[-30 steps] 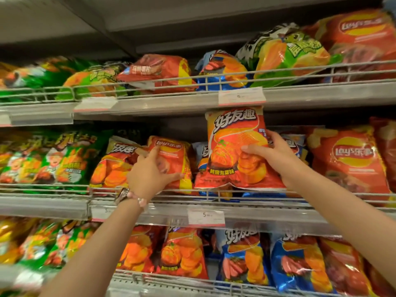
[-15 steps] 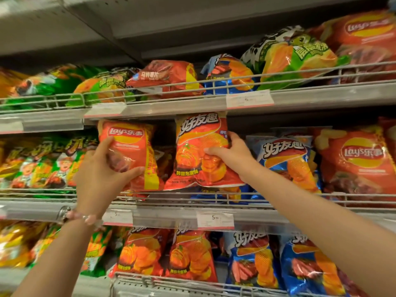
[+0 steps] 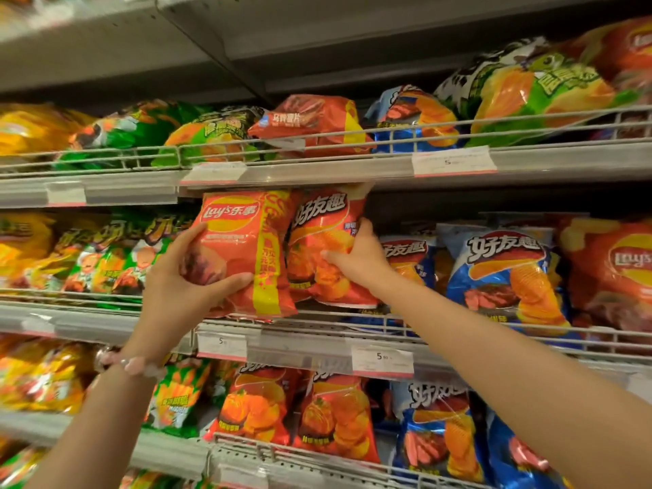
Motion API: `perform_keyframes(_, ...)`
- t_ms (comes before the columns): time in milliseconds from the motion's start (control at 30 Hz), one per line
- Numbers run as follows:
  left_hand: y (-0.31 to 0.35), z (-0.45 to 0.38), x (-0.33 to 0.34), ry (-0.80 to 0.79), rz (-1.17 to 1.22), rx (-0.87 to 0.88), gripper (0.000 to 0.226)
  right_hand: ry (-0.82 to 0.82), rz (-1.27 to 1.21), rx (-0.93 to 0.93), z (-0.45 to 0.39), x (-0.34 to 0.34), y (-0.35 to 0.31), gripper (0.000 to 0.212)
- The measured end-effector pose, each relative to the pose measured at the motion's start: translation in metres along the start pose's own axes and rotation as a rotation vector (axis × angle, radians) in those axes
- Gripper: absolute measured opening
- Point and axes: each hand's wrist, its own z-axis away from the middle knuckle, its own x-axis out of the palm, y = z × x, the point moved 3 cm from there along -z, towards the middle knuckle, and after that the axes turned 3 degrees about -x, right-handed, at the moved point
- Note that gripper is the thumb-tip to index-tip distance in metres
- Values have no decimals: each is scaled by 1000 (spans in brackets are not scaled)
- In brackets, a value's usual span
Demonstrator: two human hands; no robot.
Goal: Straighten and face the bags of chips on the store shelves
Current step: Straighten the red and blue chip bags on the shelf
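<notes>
My left hand (image 3: 176, 277) grips the red chip bag (image 3: 243, 248), thumb under its lower edge and fingers curled round its left side. My right hand (image 3: 360, 259) clutches the orange chip bag (image 3: 324, 241) just at three o'clock of it, the two bags touching. Both stand upright, fronts facing me, above the middle shelf rail (image 3: 317, 321), their tops reaching the shelf above. At three o'clock of my right hand stands a blue chip bag (image 3: 508, 273). A beaded bracelet (image 3: 137, 365) circles my left wrist.
</notes>
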Motion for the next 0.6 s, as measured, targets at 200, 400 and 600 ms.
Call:
perform_keyframes(200,12,17,20,4,167,-47,93,-262,-151,209,1,31,27,99)
perform_keyframes(400,24,44,67,-32,267,-13,92,-113,-412,85,32,-24,5,60)
perform_keyframes(600,55,68,119,-160,352,16,99,-223,-420,153,68,-74,2,120)
